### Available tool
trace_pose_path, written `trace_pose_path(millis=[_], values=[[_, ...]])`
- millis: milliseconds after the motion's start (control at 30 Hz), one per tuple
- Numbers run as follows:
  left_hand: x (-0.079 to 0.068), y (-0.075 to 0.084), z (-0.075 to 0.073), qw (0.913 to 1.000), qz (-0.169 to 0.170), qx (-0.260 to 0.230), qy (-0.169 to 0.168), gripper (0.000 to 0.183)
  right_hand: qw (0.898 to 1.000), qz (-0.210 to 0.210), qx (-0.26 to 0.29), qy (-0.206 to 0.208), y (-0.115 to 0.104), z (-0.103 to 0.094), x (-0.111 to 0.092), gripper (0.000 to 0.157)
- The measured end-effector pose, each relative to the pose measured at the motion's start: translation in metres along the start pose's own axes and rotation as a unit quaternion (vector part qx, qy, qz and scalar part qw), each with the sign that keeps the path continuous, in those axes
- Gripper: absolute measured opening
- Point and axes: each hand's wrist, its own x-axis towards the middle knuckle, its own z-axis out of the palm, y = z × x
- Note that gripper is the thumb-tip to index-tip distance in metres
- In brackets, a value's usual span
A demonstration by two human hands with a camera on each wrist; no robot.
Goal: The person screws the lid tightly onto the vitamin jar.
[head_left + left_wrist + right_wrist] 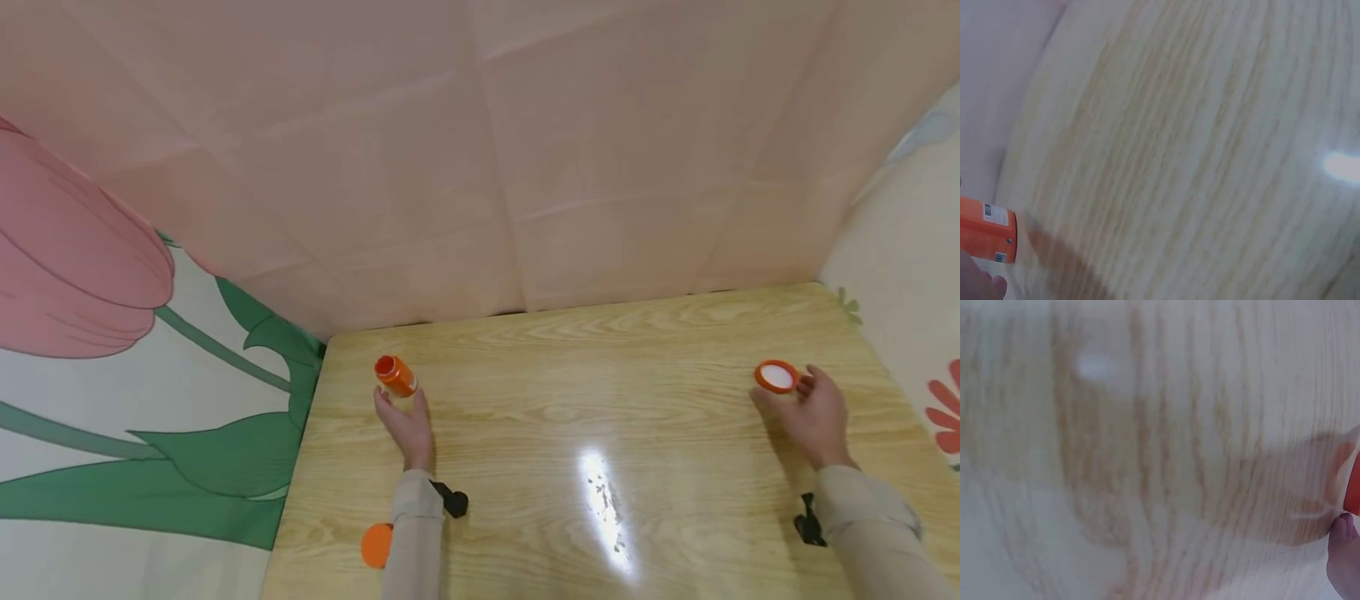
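In the head view, my left hand [408, 429] holds a small orange bottle [397, 377] between thumb and fingers, above the left part of the table. The bottle leans with its open mouth up and to the left. Its label and base show in the left wrist view, where the bottle [988, 230] is cut by the frame edge. Far to the right, my right hand [813, 417] pinches a round thing with an orange rim and white centre [777, 377]. Only a sliver of its orange rim [1352, 490] appears in the right wrist view, beside a fingertip.
A flat orange disc [375, 546] lies on the wooden table [570, 392], partly behind my left sleeve. A pink cloth [487, 167] hangs along the back edge. Printed flower panels [225, 417] border the left side, and a pale panel [907, 250] borders the right.
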Motion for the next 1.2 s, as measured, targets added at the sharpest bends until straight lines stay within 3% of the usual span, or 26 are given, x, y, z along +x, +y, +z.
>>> trace_pose_path(millis=[233,400,667,1000,1200], values=[[0.011,0.003,0.006,0.9996,0.023,-0.014,0.003,0.078,0.998,-0.058,-0.031,0.023,0.0,0.003,0.002,0.083],[0.015,0.003,0.007,0.9996,0.001,-0.029,0.003,0.081,0.992,-0.097,-0.044,0.063,0.003,0.004,0.003,0.059],[0.023,0.0,0.004,0.9971,-0.048,-0.059,0.005,0.081,0.993,-0.093,-0.054,0.05,0.008,0.005,0.004,0.061],[0.027,0.004,0.006,0.9969,-0.06,-0.052,0.0,0.07,0.989,-0.107,-0.068,0.082,0.009,0.002,0.007,0.053],[0.029,0.006,0.006,0.9981,-0.038,-0.047,0.013,0.067,0.992,-0.087,-0.053,0.078,0.011,0.003,0.005,0.056]])
